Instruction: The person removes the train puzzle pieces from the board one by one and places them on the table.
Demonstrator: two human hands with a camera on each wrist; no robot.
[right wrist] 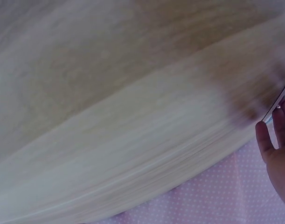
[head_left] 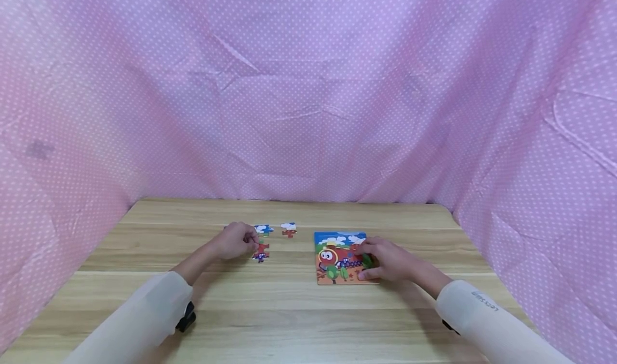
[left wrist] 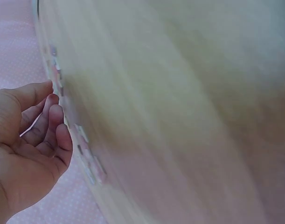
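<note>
The left hand [head_left: 236,241], fingers curled, is at the loose pieces [head_left: 261,250]; I cannot tell whether it pinches one. The right hand [head_left: 388,259], fingers spread, rests on the right side of the puzzle [head_left: 339,258], flat on the desk [head_left: 270,321]. Behind hangs a dotted pink cloth [head_left: 308,112].

Pink-lilac cloth [head_left: 308,112], small white dots, hung behind and along both sides of a pale wood-grain desk [head_left: 270,321]. Creases and loose folds throughout. Desk grain runs left to right. Light soft, palest on cloth at left.
</note>
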